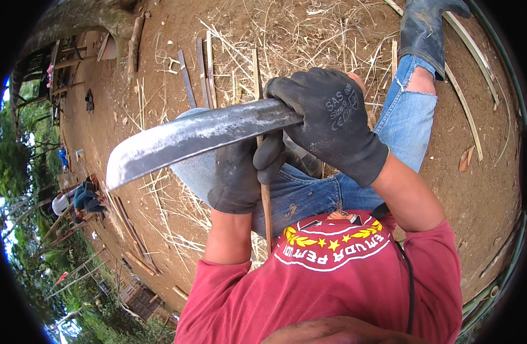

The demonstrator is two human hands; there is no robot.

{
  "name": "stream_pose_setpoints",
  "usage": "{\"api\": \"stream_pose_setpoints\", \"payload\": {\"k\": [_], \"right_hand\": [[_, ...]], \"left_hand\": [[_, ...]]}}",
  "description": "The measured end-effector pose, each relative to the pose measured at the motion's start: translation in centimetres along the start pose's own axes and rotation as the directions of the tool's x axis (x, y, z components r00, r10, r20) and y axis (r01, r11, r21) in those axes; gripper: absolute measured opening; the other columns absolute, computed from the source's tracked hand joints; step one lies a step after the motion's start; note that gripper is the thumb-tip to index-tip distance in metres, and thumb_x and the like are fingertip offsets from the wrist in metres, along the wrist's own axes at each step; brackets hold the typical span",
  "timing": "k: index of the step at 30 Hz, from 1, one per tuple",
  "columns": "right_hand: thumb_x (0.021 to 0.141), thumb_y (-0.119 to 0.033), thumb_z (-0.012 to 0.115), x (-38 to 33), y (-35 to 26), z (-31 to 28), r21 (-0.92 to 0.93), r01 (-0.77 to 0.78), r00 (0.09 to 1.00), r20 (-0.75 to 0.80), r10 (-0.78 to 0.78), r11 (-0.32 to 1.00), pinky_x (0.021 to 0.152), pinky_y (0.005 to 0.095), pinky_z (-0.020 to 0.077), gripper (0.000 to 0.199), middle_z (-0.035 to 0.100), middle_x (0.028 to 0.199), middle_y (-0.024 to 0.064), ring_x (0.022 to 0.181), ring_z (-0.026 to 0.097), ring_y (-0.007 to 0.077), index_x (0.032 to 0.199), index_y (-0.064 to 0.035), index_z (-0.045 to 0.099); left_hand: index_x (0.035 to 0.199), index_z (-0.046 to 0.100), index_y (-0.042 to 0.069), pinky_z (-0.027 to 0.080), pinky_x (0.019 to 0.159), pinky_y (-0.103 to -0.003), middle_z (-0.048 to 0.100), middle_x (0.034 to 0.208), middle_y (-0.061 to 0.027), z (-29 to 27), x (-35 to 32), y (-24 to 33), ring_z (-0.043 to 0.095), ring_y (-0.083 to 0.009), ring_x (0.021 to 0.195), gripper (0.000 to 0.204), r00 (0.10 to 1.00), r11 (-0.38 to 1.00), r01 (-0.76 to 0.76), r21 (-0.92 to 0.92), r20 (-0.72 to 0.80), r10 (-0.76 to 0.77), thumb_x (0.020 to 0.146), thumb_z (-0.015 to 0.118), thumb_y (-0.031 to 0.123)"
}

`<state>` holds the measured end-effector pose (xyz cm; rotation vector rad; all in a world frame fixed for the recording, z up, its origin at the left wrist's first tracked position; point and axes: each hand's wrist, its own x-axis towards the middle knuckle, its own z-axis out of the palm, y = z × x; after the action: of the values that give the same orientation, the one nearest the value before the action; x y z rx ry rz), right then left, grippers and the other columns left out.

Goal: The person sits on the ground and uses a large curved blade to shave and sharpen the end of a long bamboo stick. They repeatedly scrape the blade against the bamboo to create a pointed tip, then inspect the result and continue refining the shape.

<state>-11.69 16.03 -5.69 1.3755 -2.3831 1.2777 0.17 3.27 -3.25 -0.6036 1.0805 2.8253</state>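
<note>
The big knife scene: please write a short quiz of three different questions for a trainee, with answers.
1. True or false: the right hand grips the handle of the large knife.
2. What does the left hand hold?
A. a thin bamboo strip
B. a hammer
C. a rope
3. Fill in: both hands wear dark ____.

Key
1. True; the blade points to the person's left.
2. A; the thin bamboo strip runs under the blade, over the jeans.
3. gloves.
</note>
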Motion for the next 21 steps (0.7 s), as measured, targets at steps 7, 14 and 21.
{"api": "stream_pose_setpoints", "payload": {"k": [7,14,21], "right_hand": [[0.073,-0.027,0.067,0.8,0.4,1.9,-0.225,0.011,0.994,-0.107,-0.036,0.974,0.069,0.0408,0.0465,0.023,0.061,0.077,0.0048,0.075,0.063,0.0250,0.092,-0.0143,0.064],[0.087,-0.029,0.063,3.5,10.5,3.1,-0.556,-0.405,0.913,-0.201,0.355,0.726,0.077,0.0541,0.0468,0.024,0.064,0.076,0.0138,0.080,0.066,0.0327,0.106,-0.0148,0.068],[0.089,-0.027,0.059,-1.1,14.2,-2.2,-0.132,-0.512,0.857,-0.143,0.495,0.849,0.063,0.0418,0.0522,0.022,0.067,0.072,0.0131,0.068,0.068,0.0267,0.092,-0.0078,0.070]], "left_hand": [[0.093,0.053,0.005,0.027,0.030,-0.020,0.035,0.049,0.0040,0.0,0.3,0.2,0.032,-0.0069,0.031,0.036,0.989,0.959,0.133,-0.251,0.092,-0.113,0.107,0.035,0.032],[0.086,0.047,0.007,0.027,0.027,-0.022,0.034,0.046,0.0042,1.2,-0.7,-0.3,0.030,-0.0073,0.030,0.034,0.959,0.901,0.277,-0.335,0.162,-0.234,0.107,0.035,0.031],[0.100,0.057,0.002,0.033,0.039,-0.019,0.044,0.057,0.0009,1.5,-0.8,-3.4,0.039,-0.0079,0.042,0.038,0.974,0.996,0.055,0.071,-0.224,-0.038,0.104,0.047,0.039]]}}
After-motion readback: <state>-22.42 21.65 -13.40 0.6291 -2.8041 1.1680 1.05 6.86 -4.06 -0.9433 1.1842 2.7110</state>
